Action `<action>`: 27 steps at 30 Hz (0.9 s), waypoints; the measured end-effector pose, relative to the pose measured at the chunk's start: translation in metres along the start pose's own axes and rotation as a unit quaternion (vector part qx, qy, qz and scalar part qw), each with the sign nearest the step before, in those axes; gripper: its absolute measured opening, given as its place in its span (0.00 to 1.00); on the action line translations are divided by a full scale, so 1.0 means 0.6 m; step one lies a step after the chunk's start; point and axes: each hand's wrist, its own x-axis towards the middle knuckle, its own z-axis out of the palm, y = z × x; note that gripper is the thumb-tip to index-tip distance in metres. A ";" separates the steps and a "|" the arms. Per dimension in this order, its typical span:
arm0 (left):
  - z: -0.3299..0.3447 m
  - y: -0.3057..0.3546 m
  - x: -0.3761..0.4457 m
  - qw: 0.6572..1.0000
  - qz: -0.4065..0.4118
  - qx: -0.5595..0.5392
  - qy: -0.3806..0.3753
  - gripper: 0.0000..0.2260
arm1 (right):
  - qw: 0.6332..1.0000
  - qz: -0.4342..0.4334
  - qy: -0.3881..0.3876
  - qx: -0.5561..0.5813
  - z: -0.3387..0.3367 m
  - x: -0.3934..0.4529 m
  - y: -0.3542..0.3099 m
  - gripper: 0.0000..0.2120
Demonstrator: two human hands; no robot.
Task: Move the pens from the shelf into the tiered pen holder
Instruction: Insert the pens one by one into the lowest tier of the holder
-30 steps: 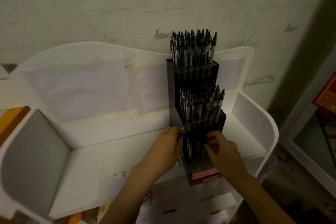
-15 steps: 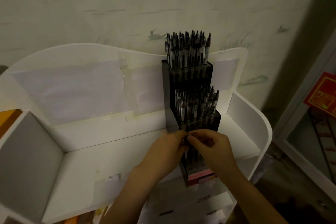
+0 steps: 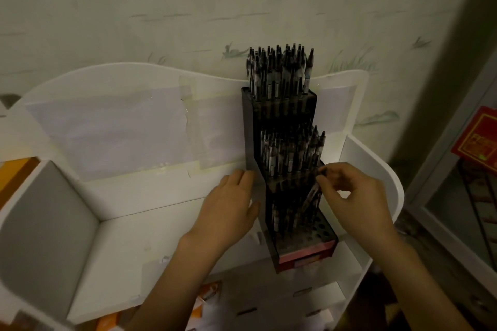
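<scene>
Head view. My right hand (image 3: 357, 196) now pinches the pen (image 3: 312, 196) alone, tilted over the lowest tier of the tiered pen holder (image 3: 279, 115) at centre frame; my left hand (image 3: 231, 207) has let go and rests flat, fingers straight, on the holder's side. Insertion is imminent. Seated pens crowd the remaining holes; the white shelf (image 3: 134, 236) spreads lower left.
</scene>
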 end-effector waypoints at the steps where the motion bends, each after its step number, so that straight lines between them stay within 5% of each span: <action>1: -0.001 0.002 0.000 1.000 -0.001 -0.001 0.002 0.22 | 1.000 -0.012 -0.011 -0.020 0.003 -0.003 0.005 0.05; 22: 0.007 0.025 -0.018 1.000 -0.014 -0.025 -0.001 0.24 | 0.987 0.019 -0.124 -0.098 0.069 -0.038 0.108 0.13; 27: 0.014 0.036 -0.019 1.000 -0.013 -0.018 0.001 0.21 | 0.980 -0.058 -0.099 -0.161 0.053 -0.036 0.096 0.18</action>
